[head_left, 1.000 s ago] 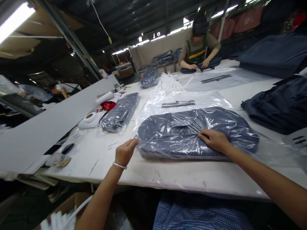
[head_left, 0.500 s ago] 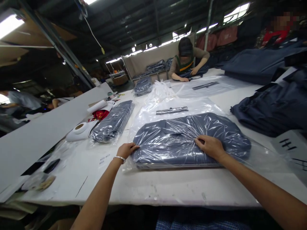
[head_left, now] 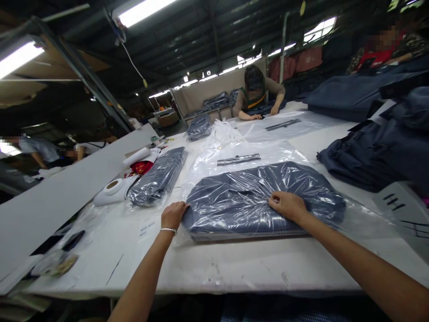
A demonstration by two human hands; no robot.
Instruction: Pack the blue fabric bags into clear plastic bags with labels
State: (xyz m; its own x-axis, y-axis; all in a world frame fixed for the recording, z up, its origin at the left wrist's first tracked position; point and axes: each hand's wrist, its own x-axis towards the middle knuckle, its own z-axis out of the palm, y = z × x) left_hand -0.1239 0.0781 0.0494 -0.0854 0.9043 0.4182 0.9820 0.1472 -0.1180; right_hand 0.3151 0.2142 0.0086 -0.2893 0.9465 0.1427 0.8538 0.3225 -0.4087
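Note:
A folded dark blue garment in a clear plastic bag (head_left: 234, 214) lies across the white table in front of me. At its left end, my left hand (head_left: 173, 213), with a bracelet at the wrist, pinches the edge of the bag. My right hand (head_left: 287, 205) is closed on the film right of the middle, and creases fan out from its fingers. Behind the package, flat clear bags (head_left: 208, 156) with a dark printed strip lie spread out. Another bagged dark garment (head_left: 159, 176) rests to the left.
On the right are dark blue garments (head_left: 378, 147) in a pile and a white sheet with black marks (head_left: 398, 210). A tape roll (head_left: 112, 185) lies at left near a low white partition (head_left: 67, 192). Across the table a co-worker (head_left: 258, 96) bends over dark cloth.
My left hand has turned more upright at the bag's edge. The film under my right hand is gathered into tighter creases. The camera view has tilted up slightly.

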